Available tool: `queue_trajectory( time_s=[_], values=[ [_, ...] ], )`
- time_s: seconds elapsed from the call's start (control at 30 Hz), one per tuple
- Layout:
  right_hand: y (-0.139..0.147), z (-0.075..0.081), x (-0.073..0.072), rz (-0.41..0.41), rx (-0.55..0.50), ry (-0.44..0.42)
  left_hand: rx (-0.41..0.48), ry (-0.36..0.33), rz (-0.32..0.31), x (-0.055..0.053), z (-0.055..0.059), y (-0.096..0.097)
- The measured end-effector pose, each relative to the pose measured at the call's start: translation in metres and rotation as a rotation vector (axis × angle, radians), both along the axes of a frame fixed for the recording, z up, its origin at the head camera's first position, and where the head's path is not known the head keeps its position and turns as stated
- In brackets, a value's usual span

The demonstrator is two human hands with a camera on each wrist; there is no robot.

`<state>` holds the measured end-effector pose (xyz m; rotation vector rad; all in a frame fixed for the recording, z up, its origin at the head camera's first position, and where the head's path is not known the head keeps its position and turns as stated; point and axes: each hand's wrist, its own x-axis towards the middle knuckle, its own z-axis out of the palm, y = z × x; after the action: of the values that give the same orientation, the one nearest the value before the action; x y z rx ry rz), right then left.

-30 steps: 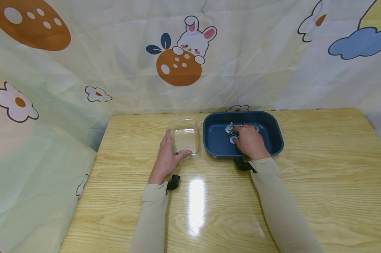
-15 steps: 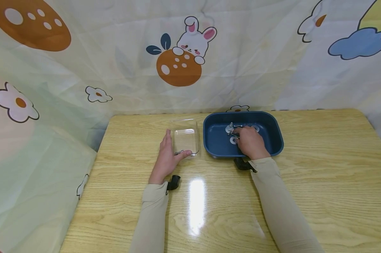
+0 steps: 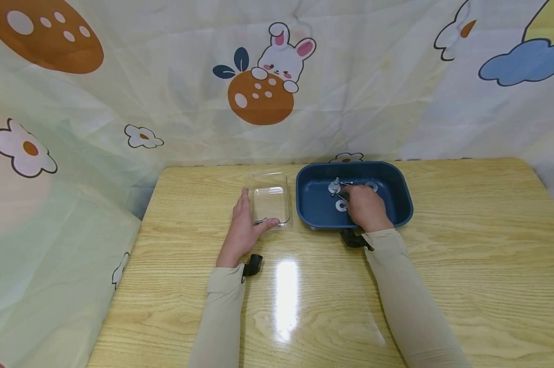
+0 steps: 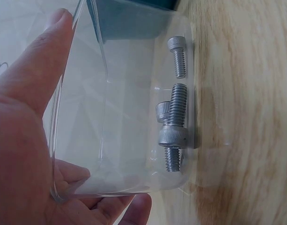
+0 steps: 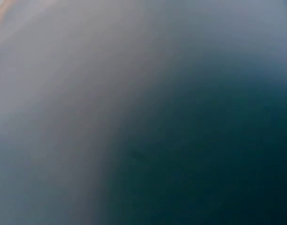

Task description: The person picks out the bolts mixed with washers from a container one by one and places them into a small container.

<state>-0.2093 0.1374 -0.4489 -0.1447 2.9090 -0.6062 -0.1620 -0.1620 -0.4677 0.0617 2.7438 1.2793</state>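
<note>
My left hand (image 3: 241, 228) rests against the left side and near corner of a clear plastic box (image 3: 271, 175), fingers straight and thumb spread along the near side. Several silver socket-head screws (image 4: 180, 63) lie in the box in the left wrist view. My right hand (image 3: 368, 207) reaches into a blue tray (image 3: 311, 204), its fingertips among bolts and washers. A thin bolt (image 3: 343, 199) shows right at those fingertips; I cannot tell whether they pinch it. A washer (image 3: 341, 206) lies just below, and a bolt (image 3: 336, 181) stands upright on another washer farther back.
Another bolt (image 3: 347, 183) and a washer (image 3: 371, 186) lie toward the tray's back. Box and tray stand side by side on the wooden table (image 3: 318, 296), near the printed cloth (image 3: 189, 102) behind. The right wrist view is only a blur.
My right hand's fingers have shifted slightly right among the bolts, showing more of the near washer. The bolt at the fingertips has changed its angle a little. My left hand stays still.
</note>
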Motion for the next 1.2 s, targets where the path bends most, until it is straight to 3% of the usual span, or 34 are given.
queue_trajectory(
  time_s=[0.33,1.2],
  values=[
    [-0.0001,0.0015,0.0011,-0.005,0.007,0.001,-0.004,-0.002,0.001,-0.0002,-0.0010,-0.0005],
    [-0.0063,0.0056,0.0046,-0.066,-0.112,0.170,-0.007,-0.003,-0.003,-0.0022,-0.0012,-0.0018]
  ],
)
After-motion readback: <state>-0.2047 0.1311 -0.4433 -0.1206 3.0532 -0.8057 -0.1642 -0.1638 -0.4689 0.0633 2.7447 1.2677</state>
